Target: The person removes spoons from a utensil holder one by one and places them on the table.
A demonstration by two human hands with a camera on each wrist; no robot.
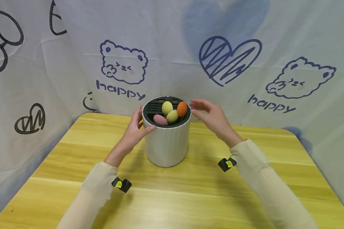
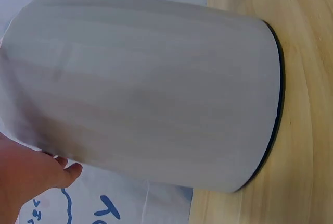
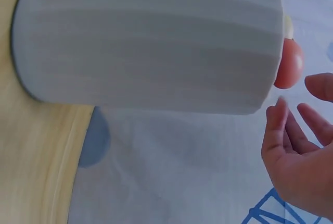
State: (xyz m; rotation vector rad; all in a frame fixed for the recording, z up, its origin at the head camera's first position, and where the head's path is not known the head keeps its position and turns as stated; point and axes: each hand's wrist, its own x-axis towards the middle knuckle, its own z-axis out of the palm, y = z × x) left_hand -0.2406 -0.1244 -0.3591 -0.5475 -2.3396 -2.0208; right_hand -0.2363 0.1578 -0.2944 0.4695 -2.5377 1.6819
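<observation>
A white ribbed cylindrical holder (image 1: 167,146) stands upright on the table, with a black slotted insert (image 1: 153,107) in its top. Several egg-shaped pieces lie in the insert: a yellow egg (image 1: 167,108), a yellow-green egg (image 1: 172,116), a pink egg (image 1: 160,120) and an orange egg (image 1: 182,109). My left hand (image 1: 132,131) rests on the holder's left side near the rim, thumb stretched along the front. Beside the right rim, close to the orange egg, is my right hand (image 1: 213,119), its fingers loosely bent and holding nothing. In the right wrist view a small gap separates my right fingertips (image 3: 281,104) from the holder.
The wooden table (image 1: 172,197) extends around the holder on every side. Behind it hangs a pale cloth (image 1: 172,38) printed with bears, hearts and lettering, close to the table's back edge. Small black devices (image 1: 227,164) are worn on both wrists.
</observation>
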